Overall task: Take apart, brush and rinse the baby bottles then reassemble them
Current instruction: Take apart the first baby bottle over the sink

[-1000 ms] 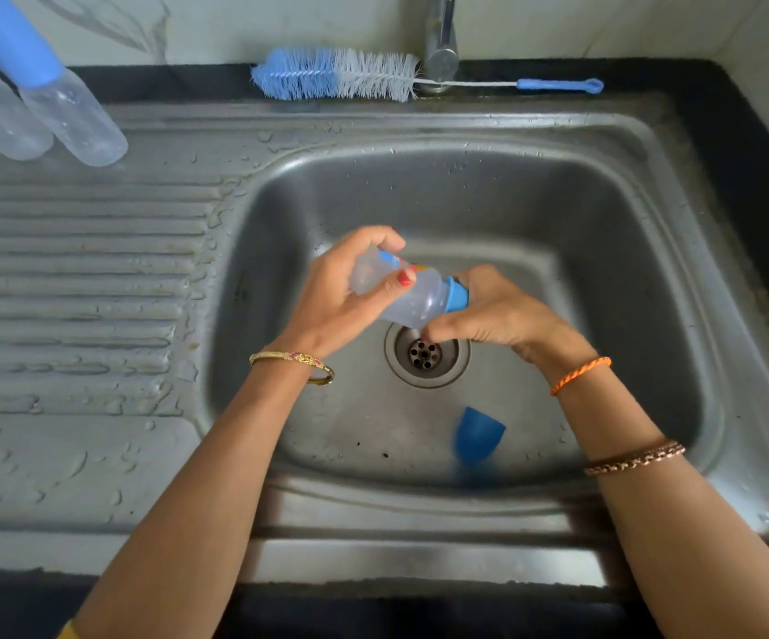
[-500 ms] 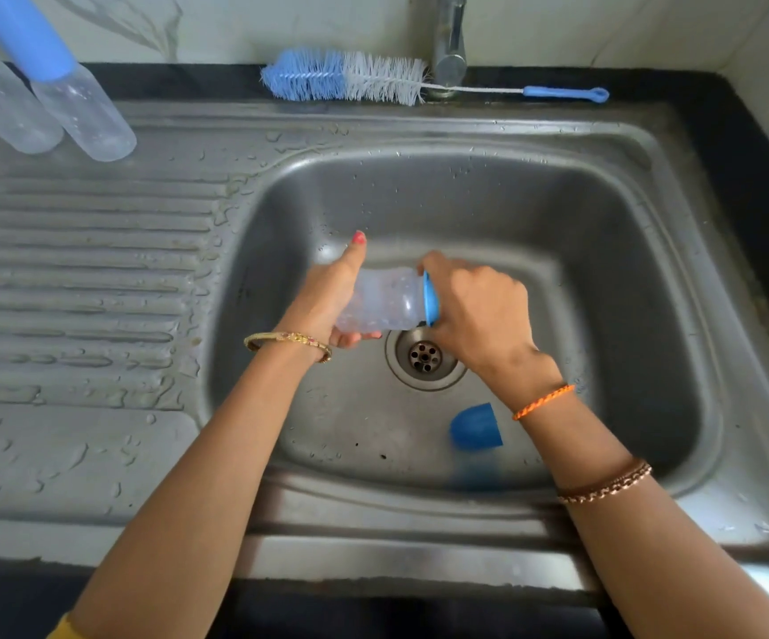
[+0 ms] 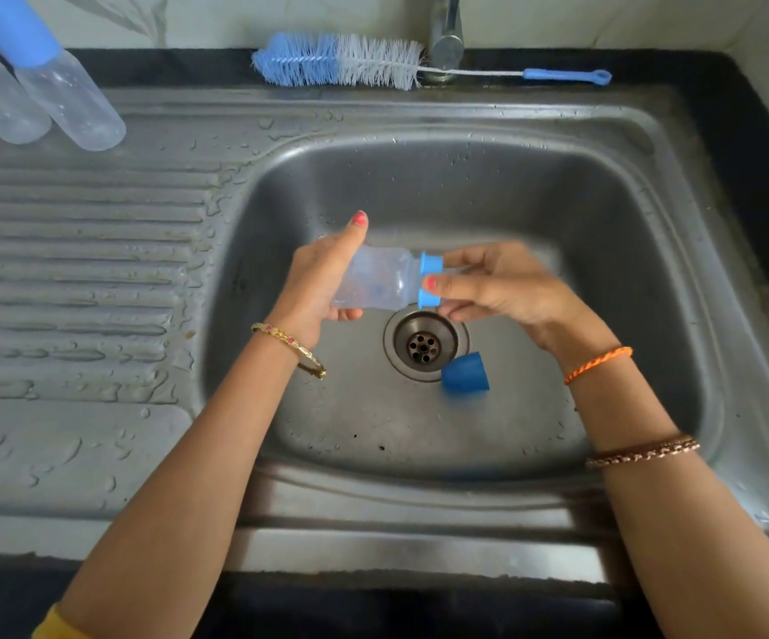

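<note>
Right hand [image 3: 507, 288] regripped, now pinching collar [image 3: 429, 279]; left hand [image 3: 322, 283] wraps bottle [image 3: 382, 281]. Twist collar steadily; drain at 6 o'clock.

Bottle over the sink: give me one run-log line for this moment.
step: unscrewing collar | left hand: holds bottle | right hand: pinches blue collar | cap: in sink by drain | brush: behind sink

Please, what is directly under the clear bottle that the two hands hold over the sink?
Under the clear plastic baby bottle lies the steel sink basin with its round metal drain. The basin floor beneath the left hand is hidden.
</note>
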Action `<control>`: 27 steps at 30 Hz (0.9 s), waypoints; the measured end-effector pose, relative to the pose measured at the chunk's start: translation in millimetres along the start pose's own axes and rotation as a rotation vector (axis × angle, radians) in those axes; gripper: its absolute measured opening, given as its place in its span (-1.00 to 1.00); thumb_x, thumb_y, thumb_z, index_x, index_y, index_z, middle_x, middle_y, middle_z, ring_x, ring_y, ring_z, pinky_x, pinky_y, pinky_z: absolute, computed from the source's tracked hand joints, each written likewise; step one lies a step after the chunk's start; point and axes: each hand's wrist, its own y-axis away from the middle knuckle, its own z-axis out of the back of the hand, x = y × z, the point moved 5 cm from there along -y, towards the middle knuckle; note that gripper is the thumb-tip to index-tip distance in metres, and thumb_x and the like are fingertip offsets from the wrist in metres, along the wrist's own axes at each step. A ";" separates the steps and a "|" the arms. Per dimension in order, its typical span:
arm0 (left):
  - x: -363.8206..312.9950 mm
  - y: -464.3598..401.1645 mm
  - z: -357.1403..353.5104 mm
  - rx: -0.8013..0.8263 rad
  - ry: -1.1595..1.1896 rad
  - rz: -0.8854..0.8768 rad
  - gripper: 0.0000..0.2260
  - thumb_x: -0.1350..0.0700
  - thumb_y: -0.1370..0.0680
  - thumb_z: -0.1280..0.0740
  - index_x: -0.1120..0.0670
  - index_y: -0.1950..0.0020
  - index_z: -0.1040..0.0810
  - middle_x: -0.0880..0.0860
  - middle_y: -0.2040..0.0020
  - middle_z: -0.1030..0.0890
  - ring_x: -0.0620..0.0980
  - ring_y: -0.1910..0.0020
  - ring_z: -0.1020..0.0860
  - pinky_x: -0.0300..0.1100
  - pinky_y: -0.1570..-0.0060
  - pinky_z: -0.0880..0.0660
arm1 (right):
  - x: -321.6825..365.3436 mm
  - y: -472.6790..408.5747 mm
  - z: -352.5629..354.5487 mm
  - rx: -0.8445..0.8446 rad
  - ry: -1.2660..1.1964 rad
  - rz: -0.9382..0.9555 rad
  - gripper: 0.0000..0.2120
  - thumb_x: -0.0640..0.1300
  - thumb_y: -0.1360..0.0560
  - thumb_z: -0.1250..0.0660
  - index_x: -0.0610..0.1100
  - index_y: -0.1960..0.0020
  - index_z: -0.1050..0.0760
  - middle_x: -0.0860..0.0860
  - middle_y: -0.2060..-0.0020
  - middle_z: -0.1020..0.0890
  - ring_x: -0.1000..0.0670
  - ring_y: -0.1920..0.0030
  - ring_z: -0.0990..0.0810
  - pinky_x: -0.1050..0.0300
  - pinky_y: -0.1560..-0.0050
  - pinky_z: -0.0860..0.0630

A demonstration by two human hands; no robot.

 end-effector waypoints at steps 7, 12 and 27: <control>14.5 -8.0 9.0 -0.027 0.119 0.206 -0.62 -0.23 -0.52 -0.22 0.07 -0.02 -0.51 0.05 0.22 -0.55 -0.04 0.47 -0.54 -0.39 0.59 -0.38 | 8.5 -2.7 5.5 -0.138 0.382 0.378 -0.51 -0.31 -0.16 -0.57 0.02 0.11 -0.39 0.15 0.15 -0.48 0.10 0.17 -0.46 0.28 0.14 -0.40; 12.0 -13.1 21.9 -0.089 0.097 0.125 -0.72 -0.19 -0.48 -0.31 0.02 0.11 -0.50 0.03 0.18 -0.55 -0.05 0.31 -0.54 -0.33 0.54 -0.47 | 0.5 -7.4 15.3 -0.243 0.715 0.358 -0.39 -0.11 -0.26 -0.54 0.18 -0.23 -0.41 0.07 0.00 -0.47 0.02 0.07 -0.49 0.02 -0.03 -0.50; 39.8 -21.1 -3.8 0.179 -0.942 -0.193 -0.49 0.08 -0.33 -0.51 0.08 -0.20 -0.42 0.04 -0.11 -0.35 -0.04 -0.01 -0.35 -0.24 0.11 -0.29 | -85.9 -19.3 -15.6 0.322 1.194 -0.353 -0.65 0.10 -0.38 -0.44 -0.15 0.04 -0.51 0.01 0.34 -0.50 -0.06 0.21 -0.53 0.13 0.13 -0.44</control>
